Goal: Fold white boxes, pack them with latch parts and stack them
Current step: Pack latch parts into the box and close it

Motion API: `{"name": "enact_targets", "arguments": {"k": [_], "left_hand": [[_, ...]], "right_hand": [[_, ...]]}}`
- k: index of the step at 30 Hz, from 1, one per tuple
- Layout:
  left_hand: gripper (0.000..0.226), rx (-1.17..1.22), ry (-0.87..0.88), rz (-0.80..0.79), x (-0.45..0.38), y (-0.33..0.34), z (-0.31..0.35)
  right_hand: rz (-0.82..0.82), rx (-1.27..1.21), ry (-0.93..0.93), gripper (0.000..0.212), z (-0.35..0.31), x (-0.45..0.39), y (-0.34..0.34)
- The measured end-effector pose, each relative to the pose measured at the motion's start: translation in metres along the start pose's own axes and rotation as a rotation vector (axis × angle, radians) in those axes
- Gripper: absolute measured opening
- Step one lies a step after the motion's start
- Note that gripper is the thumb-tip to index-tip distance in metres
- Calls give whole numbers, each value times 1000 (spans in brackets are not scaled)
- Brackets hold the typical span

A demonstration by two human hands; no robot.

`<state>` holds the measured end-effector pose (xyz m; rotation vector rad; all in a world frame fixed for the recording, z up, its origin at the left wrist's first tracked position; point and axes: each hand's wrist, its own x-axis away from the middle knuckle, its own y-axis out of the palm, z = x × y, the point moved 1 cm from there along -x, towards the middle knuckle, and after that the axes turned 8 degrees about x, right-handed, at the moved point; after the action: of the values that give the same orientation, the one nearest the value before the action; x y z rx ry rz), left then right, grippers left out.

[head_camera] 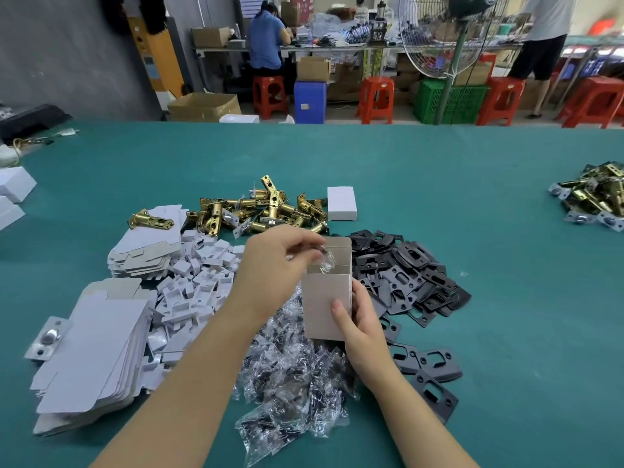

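Right hand [354,319] holds one box [326,298]; left hand [273,265] pinches one bag [326,263].

The surface [472,184] is covered in matt teal cloth, smooth and felt-like. The open box [326,305] is thin card, matt white outside with a dull grey inner face; the flat box blanks [91,359] at near left are the same card. The latch bodies [266,211] are shiny brass-coloured metal with some silvery parts. The strike plates [408,275] on the right look like metal with a matt black finish. The small bags [293,376] are clear, glossy, crinkled plastic film.
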<state>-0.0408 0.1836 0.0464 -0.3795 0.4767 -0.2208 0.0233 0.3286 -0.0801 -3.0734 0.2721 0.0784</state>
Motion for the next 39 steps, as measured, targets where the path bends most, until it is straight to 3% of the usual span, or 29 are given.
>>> {"name": "enact_targets", "arguments": {"k": [4,6,14,21,26,28,32,39], "left_hand": [[8,-400,59,-31,-5,9,0],[7,-489,27,-37,-8,10,-2],[13,-404,-34,-66,-11,16,-6],[23,-608,37,-157,-9,15,-10],[12,-393,45,-64,-4,3,-22],[7,-318,10,-70,-1,2,-25],[20,-104,-112,-30,3,4,-31],[20,379,-434,-77,9,15,-41]], "right_hand": [[-9,-1,0,51,-1,0,0],[-14,8,-5,50,0,0,0],[-26,9,-30,49,3,-1,1],[-32,-16,-36,47,4,-2,0],[18,10,-92,42,2,-1,1],[57,10,-135,51,0,0,1],[112,71,-225,69,-2,3,1],[137,206,-250,47,3,3,0]]}}
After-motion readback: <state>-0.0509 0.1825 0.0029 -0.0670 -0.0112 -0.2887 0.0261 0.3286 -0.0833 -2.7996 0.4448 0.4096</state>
